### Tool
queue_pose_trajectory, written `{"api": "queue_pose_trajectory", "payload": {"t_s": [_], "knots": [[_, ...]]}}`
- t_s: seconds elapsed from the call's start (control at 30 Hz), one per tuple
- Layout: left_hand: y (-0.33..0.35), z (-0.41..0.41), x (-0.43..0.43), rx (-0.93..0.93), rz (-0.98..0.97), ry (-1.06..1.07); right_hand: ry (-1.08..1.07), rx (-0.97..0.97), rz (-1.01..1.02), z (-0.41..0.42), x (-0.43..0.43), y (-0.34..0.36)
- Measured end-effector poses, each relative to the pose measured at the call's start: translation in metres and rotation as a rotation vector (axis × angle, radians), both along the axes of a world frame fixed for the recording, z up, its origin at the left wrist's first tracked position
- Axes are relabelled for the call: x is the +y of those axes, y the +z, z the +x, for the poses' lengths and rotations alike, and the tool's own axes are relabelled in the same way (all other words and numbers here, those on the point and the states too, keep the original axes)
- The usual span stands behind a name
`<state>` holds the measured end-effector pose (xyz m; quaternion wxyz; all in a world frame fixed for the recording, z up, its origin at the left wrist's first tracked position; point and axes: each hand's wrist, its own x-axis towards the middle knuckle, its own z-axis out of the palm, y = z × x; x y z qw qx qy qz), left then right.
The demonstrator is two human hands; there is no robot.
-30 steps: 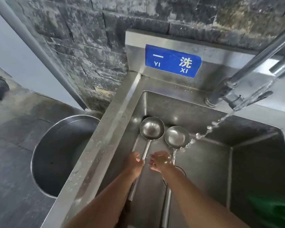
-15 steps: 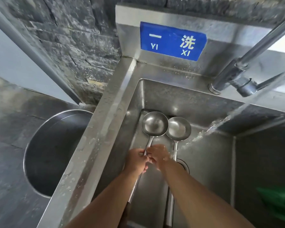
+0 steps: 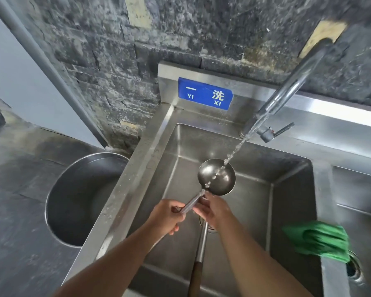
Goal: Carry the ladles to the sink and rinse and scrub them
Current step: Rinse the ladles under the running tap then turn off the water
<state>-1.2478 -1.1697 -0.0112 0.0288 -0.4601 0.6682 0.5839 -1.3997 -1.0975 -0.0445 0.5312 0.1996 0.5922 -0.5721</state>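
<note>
Now one ladle point(image 3: 216, 179) had come up off the floor of the sink point(image 3: 124, 189), where half a second before both lay side by side. Its bowl was tipped into the water point(image 3: 236, 149) falling from the tap point(image 3: 287, 91). So the rinse of this one had begun in earnest, and the scrubbing was still to come. The left hand point(image 3: 166, 215) gripped its metal stem, fingers wrapped round. The right hand point(image 3: 214, 212) curled its fingers onto the same stem just below the bowl, probably rubbing, though the fingertips were hidden. The second ladle point(image 3: 200, 245) remained down in the sink, its stem running back under the right wrist and its bowl out of sight. A green cloth point(image 3: 317, 241) lay on the divider to the right, within reach for scrubbing. A big steel pot point(image 3: 79, 202) stood left of the sink, clear of the work.
</note>
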Motion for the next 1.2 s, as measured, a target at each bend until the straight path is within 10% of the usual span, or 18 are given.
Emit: {"api": "queue_pose_trajectory", "payload": {"t_s": [0.73,0.97,1.2], "knots": [[0.050,0.012,-0.044,-0.188,0.030,-0.404,0.166,0.168,0.172,-0.008,0.032,0.030],[0.050,-0.024,-0.047,-0.355,-0.301,-0.589,0.274,0.034,0.067,-0.003,0.024,0.028],[0.067,-0.021,-0.069,-0.460,-0.643,-0.736,0.518,0.333,0.076,-0.028,0.005,0.046]]}}
